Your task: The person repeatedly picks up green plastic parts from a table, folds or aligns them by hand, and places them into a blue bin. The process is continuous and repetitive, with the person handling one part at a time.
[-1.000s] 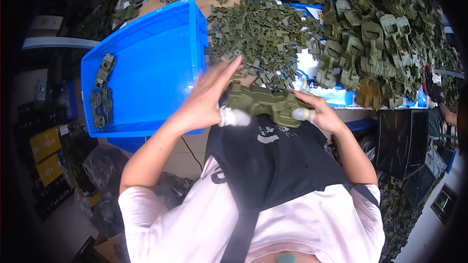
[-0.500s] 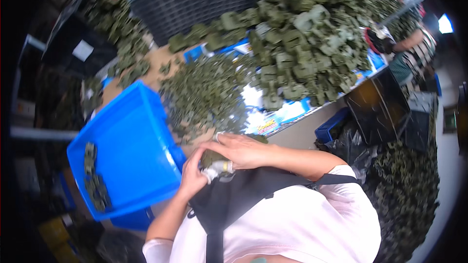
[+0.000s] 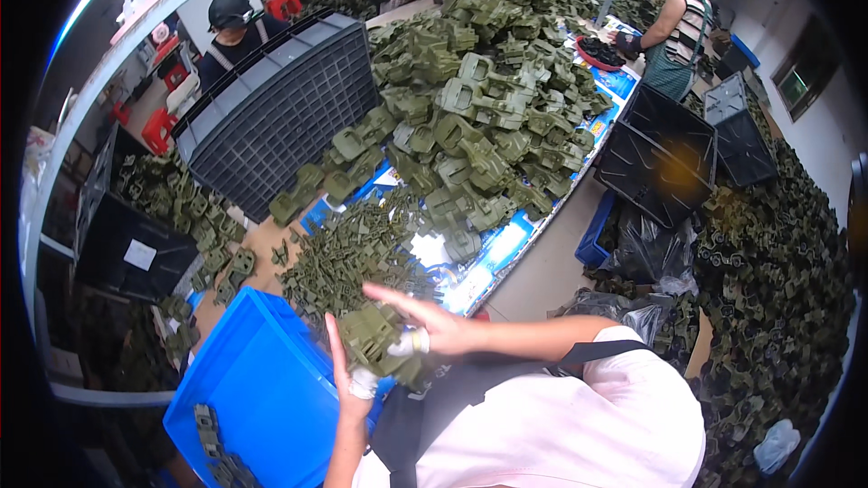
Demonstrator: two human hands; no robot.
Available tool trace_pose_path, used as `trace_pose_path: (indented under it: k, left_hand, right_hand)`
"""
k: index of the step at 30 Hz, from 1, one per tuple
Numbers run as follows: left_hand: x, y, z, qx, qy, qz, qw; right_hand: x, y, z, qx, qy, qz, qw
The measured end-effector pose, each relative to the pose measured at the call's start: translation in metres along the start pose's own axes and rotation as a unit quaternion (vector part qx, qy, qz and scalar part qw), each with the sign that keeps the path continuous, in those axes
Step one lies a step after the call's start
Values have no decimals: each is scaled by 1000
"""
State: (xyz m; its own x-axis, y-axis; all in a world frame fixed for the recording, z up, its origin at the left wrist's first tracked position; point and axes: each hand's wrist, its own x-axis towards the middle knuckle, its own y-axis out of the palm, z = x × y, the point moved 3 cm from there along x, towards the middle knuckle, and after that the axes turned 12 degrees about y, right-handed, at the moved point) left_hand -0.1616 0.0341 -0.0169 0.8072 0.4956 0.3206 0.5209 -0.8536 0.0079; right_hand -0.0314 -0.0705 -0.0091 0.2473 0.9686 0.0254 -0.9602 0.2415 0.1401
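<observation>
Between my two hands, close to my chest, is an olive-green plastic toy vehicle body (image 3: 371, 333). My left hand (image 3: 347, 380) holds it on the left, its fingers extended along the side. My right hand (image 3: 432, 321) grips it on the right, fingers reaching over its far edge. Both thumbs carry white wrapping and press near its lower end. Just beyond my hands lies a heap of small green plastic parts (image 3: 348, 248). At my left, a blue bin (image 3: 249, 380) holds a few green pieces.
A large pile of green vehicle bodies (image 3: 506, 117) covers the table. A dark grey crate (image 3: 289, 99) stands at its far left edge. Black crates (image 3: 655, 154) and a broad heap of dark green parts (image 3: 768, 298) are on the right. Co-workers (image 3: 683, 27) stand around the table.
The view has tilted up, showing more of the room and co-workers. My hands have spread apart somewhat, and the toy vehicle body between them is now more exposed.
</observation>
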Motion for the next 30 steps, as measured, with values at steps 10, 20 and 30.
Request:
trace_pose_path:
  k: [10,20,30]
  left_hand:
    - [-8,22,17,106,47,205,972]
    - [1,8,7,269,78,377,883]
    - [14,5,12,132,98,117,979]
  right_hand:
    - [-45,-19,27,-324,95,49,940]
    - [-78,-13,-7,-296,66,-72,950]
    - [-96,-69,23,-304,9,-195,932]
